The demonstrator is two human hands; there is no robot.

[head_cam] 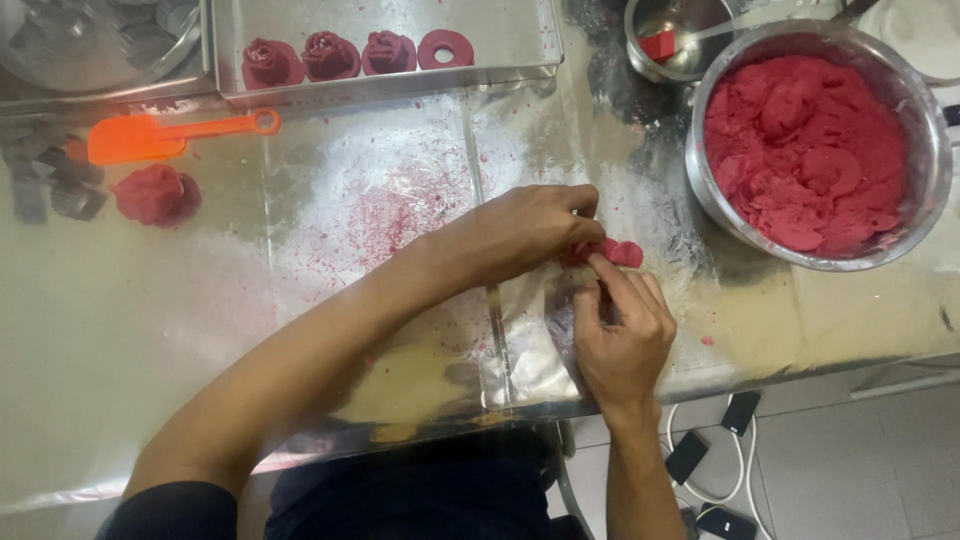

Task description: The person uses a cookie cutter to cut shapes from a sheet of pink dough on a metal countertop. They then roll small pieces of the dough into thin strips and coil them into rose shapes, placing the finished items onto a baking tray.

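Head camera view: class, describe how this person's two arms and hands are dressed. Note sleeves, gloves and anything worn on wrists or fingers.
Both hands are bare: the left hand and right hand wear no gloves, and no rings, watch or bracelets show. Both forearms are uncovered. A short dark sleeve covers the upper left arm. The right arm's sleeve is out of view.

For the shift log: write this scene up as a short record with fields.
Surface: shiny metal table dusted with flour
Left hand: pinching a small red dough piece
Right hand: fingertips on the same piece
Bowl: steel, full of red dough, at right
Tray: three dough roses and one ring
Spatula: orange, at left, beside a dough lump
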